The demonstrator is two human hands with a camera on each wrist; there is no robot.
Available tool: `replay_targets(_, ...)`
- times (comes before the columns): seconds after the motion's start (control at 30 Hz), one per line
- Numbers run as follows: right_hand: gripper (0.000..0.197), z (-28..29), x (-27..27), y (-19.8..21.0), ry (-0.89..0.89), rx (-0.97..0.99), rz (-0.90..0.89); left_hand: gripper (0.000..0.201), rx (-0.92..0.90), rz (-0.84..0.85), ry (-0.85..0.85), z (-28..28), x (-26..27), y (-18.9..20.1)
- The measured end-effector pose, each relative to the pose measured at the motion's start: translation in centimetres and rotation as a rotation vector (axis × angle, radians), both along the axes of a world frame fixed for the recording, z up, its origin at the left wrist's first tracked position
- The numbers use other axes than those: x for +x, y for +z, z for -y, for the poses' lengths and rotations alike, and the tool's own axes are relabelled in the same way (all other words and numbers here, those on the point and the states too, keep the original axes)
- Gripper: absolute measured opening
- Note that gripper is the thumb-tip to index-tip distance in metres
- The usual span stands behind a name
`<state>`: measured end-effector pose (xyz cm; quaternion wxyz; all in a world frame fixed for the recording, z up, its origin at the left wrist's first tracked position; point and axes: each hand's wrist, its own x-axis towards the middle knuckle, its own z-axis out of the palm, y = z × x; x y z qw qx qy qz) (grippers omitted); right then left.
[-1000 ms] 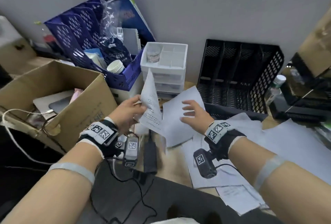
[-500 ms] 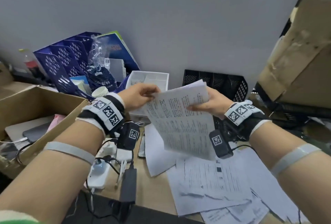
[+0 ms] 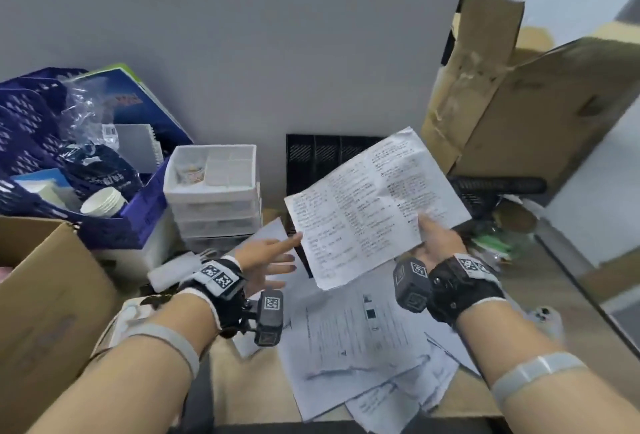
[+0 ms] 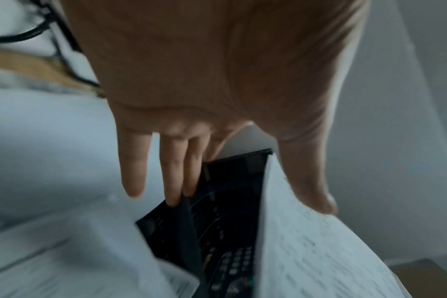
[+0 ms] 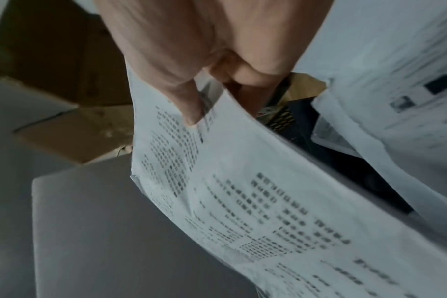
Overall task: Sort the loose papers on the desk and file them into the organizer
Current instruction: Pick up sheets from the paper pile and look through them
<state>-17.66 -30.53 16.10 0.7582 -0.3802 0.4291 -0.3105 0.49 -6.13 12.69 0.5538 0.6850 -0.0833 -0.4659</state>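
My right hand (image 3: pixel 437 243) pinches a printed sheet (image 3: pixel 374 205) by its lower right edge, thumb on top, and holds it up in front of the black organizer (image 3: pixel 325 153). In the right wrist view the thumb (image 5: pixel 189 104) lies on the printed sheet (image 5: pixel 242 201) with fingers curled beneath. My left hand (image 3: pixel 266 260) is spread with straight fingers just left of the sheet's lower corner and holds nothing. The left wrist view shows straight fingers (image 4: pixel 171 171) over the black organizer (image 4: pixel 225 221), beside the sheet (image 4: pixel 306 252). Loose papers (image 3: pixel 353 347) lie on the desk below.
A blue file rack (image 3: pixel 45 156) with bags and cups stands at back left, beside a white drawer unit (image 3: pixel 213 205). An open cardboard box (image 3: pixel 41 295) sits at left. Tall cardboard boxes (image 3: pixel 540 104) rise at right. A white power strip (image 3: pixel 173 274) lies near my left wrist.
Both hands held the sheet half a second ago. My left hand has let go and opened; the right hand has swung the sheet to the right and tilted it flatter.
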Motion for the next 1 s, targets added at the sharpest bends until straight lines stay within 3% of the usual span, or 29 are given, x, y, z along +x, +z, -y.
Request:
replay_targets(0.13, 0.032, -1.4, -0.9, -1.8, 0.033, 0.088, 0.098, 0.054, -0.192, -0.175, -0.040, 2.6, -3.5, -2.1)
replay_targets(0.23, 0.024, -1.1, -2.2, -3.7, 0.093, 0.133, 0.124, 0.036, -0.321, -0.210, 0.033, 4.1, -4.0, -3.3)
replay_targets(0.37, 0.018, -0.4, -6.3, -7.7, 0.203, 0.051, -0.203, 0.030, -0.174, 0.011, 0.201, 4.6, -3.2, -6.0)
replay_targets(0.47, 0.017, -0.1, -10.1, -13.2, 0.137, 0.092, -0.500, 0.026, -0.088, 0.077, 0.272, 4.0, -2.4, -8.6)
replay_targets(0.53, 0.016, -0.3, -11.9, -16.6, 0.229, 0.144, -0.754, 0.024, -0.051, 0.068, 0.309, 3.3, -2.4, -10.1)
replay_targets(0.6, 0.022, -1.1, -14.0, -21.1, 0.520, -0.034, -1.047, 0.025, -0.033, 0.018, 0.334, 2.9, -2.7, -11.6)
replay_targets(0.63, 0.024, -1.8, -14.5, -21.9, 0.574, -0.013, -1.028, 0.029, -0.027, -0.012, 0.348, 2.6, -2.9, -12.4)
replay_targets(0.7, 0.030, -2.7, -14.7, -22.2, 0.445, 0.096, -0.880, 0.042, -0.005, -0.038, 0.361, 1.8, -2.7, -14.0)
replay_targets(0.8, 0.023, -2.8, -14.7, -21.8, 0.405, 0.095, -0.956, 0.074, 0.051, -0.018, 0.357, 0.8, -2.0, -17.0)
replay_targets(0.9, 0.024, -1.5, -14.3, -20.9, 0.552, 0.076, -1.015, 0.041, 0.039, -0.081, 0.409, 1.0, -4.1, -15.1)
replay_targets(1.0, 0.023, -0.9, -13.3, -19.9, 0.703, 0.123, -0.985, 0.042, 0.063, -0.098, 0.418, 0.8, -5.4, -15.4)
